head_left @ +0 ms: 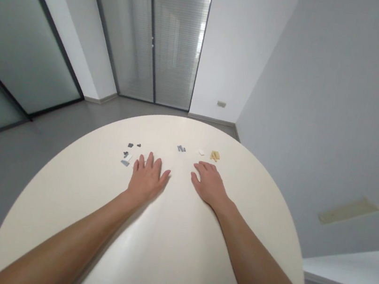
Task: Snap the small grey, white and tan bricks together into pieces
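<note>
- Nothing is held by either hand: the left hand (146,179) is laid flat on the round table (173,253), palm down, with the fingers a little spread.
- The right hand (209,183) is laid flat in the same way, with the fingers straight and close together, and no piece is gripped by it.
- Both hands are placed near the middle of the table, apart from each other, and bare table top is seen between the two thumbs.
- Just beside the left hand, on its outer side, a grey-blue piece (125,163) is found; a small white piece (129,157) and a dark piece (125,153) are lying directly behind it. They seem not to be touched.
- Farther back, two dark grey bits (130,145) are placed near each other.
- Beyond the gap between the hands, a pair of grey pieces (181,148) is seen.
- Near the fingertips of the right hand, a white chip (201,152) and some tan pieces (215,155) are lying, close but not touched.
- The exact shape of the pieces cannot be told, as they are too small.
- Behind the table, a glass door with blinds (176,40) is seen.
</note>
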`<state>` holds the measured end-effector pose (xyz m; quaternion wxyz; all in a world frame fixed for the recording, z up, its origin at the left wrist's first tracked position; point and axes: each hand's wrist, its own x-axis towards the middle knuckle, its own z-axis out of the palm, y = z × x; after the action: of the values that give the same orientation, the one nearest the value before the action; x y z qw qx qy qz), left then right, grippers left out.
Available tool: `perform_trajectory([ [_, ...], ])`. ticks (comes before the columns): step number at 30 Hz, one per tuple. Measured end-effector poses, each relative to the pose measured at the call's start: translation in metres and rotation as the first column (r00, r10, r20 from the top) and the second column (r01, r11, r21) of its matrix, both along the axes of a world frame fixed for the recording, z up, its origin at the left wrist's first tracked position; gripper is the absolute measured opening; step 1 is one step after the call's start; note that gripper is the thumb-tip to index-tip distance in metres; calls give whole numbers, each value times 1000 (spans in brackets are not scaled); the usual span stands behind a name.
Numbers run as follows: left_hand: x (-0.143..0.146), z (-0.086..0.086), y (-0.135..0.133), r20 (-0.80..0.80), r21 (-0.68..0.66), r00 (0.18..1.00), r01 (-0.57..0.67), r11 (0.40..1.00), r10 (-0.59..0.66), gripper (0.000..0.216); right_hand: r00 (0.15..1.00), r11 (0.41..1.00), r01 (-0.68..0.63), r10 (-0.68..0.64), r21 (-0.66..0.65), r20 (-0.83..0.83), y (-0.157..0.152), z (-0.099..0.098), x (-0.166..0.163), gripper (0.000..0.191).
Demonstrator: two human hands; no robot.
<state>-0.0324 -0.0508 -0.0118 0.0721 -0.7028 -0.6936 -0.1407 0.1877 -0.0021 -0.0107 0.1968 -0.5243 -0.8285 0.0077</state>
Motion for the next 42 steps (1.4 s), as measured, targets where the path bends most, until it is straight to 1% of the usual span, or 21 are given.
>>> perform_trajectory([
  [2, 1, -1, 3, 3, 5, 999, 52, 999, -52, 50, 1000, 1000, -6, 6, -1, 0, 1, -1, 0, 35],
  [5, 3, -3, 7, 14, 23, 982, 186, 982, -186, 51, 1000, 1000, -13, 13, 9, -1, 2, -1, 1, 35],
  [8, 5, -6, 9, 80, 0, 928, 366, 931, -365, 53, 999, 999, -49, 49, 25, -19, 2, 0, 0, 31],
  [11, 5, -8, 9, 168, -5, 858, 494, 869, -486, 60, 985, 987, -160, 161, 33, -68, -1, 4, -6, 25],
  [14, 7, -6, 9, 265, 21, 800, 554, 833, -539, 68, 960, 966, -257, 259, 30, -108, -7, 8, -17, 19],
  [17, 8, -3, 8, 359, 59, 726, 609, 791, -586, 76, 945, 953, -302, 301, 15, -131, -10, 10, -24, 12],
  [19, 8, -2, 8, 390, 98, 673, 649, 755, -629, 81, 940, 949, -315, 311, -5, -139, -10, 10, -26, 8],
  [21, 8, -2, 8, 404, 127, 632, 678, 724, -662, 83, 951, 960, -280, 273, -26, -145, -9, 10, -26, 7],
  [24, 8, -2, 8, 420, 133, 606, 696, 706, -676, 85, 979, 986, -161, 153, -52, -136, -8, 9, -26, 7],
  [25, 8, -1, 8, 427, 131, 600, 699, 703, -676, 85, 982, 988, -143, 134, -55, -132, -8, 9, -27, 7],
  [29, 10, 2, 8, 457, 140, 571, 712, 688, -683, 85, 974, 979, -192, 182, -65, -133, -7, 10, -28, 8],
  [31, 11, 2, 9, 455, 151, 578, 700, 698, -678, 81, 976, 979, -186, 174, -87, -127, -7, 11, -28, 9],
  [32, 11, 2, 9, 453, 154, 594, 682, 715, -665, 77, 978, 979, -181, 168, -96, -124, -7, 11, -28, 10],
  [34, 11, 1, 11, 456, 150, 654, 612, 777, -603, 65, 976, 977, -187, 173, -105, -132, -7, 12, -27, 10],
  [36, 11, 0, 13, 467, 129, 726, 509, 851, -505, 53, 968, 974, -205, 187, -98, -165, -7, 13, -26, 10],
  [38, 11, 0, 15, 468, 93, 782, 420, 903, -412, 45, 961, 973, -214, 194, -85, -198, -8, 12, -25, 12],
  [40, 10, 0, 16, 451, 68, 814, 378, 923, -366, 39, 958, 974, -212, 191, -77, -212, -8, 11, -25, 14],
  [42, 10, 0, 17, 433, 63, 827, 369, 927, -359, 33, 958, 975, -210, 190, -76, -215, -7, 11, -25, 15],
])
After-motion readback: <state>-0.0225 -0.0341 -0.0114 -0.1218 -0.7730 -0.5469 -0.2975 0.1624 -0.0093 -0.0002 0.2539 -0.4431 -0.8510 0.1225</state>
